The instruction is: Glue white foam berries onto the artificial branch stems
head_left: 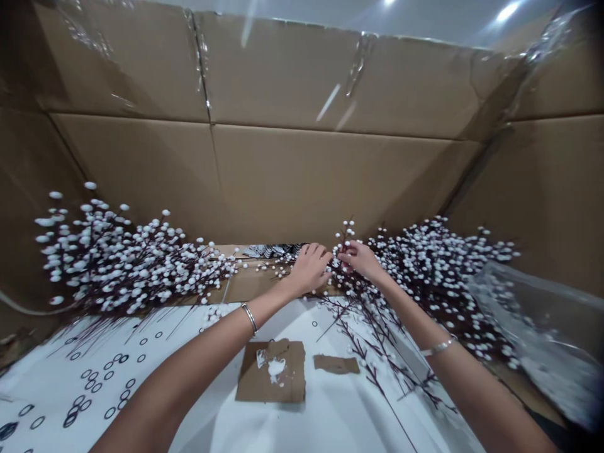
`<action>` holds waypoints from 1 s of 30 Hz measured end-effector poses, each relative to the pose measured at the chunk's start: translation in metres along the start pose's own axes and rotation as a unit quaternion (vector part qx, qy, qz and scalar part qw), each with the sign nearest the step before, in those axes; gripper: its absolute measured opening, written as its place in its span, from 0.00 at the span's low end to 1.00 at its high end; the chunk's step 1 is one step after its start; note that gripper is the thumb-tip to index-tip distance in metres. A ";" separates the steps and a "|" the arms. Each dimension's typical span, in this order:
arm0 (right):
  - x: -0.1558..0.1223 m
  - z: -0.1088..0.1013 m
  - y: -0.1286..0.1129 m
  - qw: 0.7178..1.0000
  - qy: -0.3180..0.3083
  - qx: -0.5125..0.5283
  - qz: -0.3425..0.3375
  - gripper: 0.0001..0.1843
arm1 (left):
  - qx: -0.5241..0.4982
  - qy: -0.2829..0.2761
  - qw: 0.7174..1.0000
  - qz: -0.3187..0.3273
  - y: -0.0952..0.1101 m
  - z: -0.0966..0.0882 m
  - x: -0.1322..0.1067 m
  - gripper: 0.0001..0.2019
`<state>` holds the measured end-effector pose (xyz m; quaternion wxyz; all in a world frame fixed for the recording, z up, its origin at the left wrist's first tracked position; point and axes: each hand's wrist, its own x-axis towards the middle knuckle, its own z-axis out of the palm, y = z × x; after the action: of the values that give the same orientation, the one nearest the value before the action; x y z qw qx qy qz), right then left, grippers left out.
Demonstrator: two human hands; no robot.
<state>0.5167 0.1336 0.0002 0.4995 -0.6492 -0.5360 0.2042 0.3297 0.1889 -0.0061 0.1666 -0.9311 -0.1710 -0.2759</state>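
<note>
Both of my arms reach forward over a white work surface. My left hand and my right hand meet at the top of a dark twig with white berries, fingers pinched on its stems. That twig belongs to a heap of white-berry branches lying to the right, their dark red stems trailing toward me. A second heap of the same berry branches lies at the left. Each wrist carries a thin silver bangle.
Tall cardboard walls with shiny tape close in the back and both sides. Two scraps of brown cardboard lie on the white surface, and several small dark rings are scattered at the left. A clear plastic bag sits at the right.
</note>
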 end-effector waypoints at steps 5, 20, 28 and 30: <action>-0.001 -0.001 -0.001 0.999 0.007 0.021 0.024 0.10 | 0.023 0.023 0.999 0.027 0.014 0.007 0.010 0.13; -0.007 -0.003 -0.004 0.996 -0.026 0.075 0.038 0.12 | -0.037 0.035 0.997 0.063 0.008 0.013 0.007 0.12; -0.018 -0.009 -0.003 0.991 -0.052 0.126 0.010 0.17 | -0.108 0.038 0.992 -0.056 -0.001 0.008 0.003 0.08; -0.019 -0.008 0.000 0.990 -0.044 0.133 0.001 0.18 | -0.123 0.035 0.989 -0.069 0.000 0.009 0.004 0.08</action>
<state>0.5169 0.1134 -0.0016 0.5576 -0.5677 -0.5246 0.3026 0.3373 0.1934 -0.0113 0.0372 -0.9201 -0.1936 -0.3384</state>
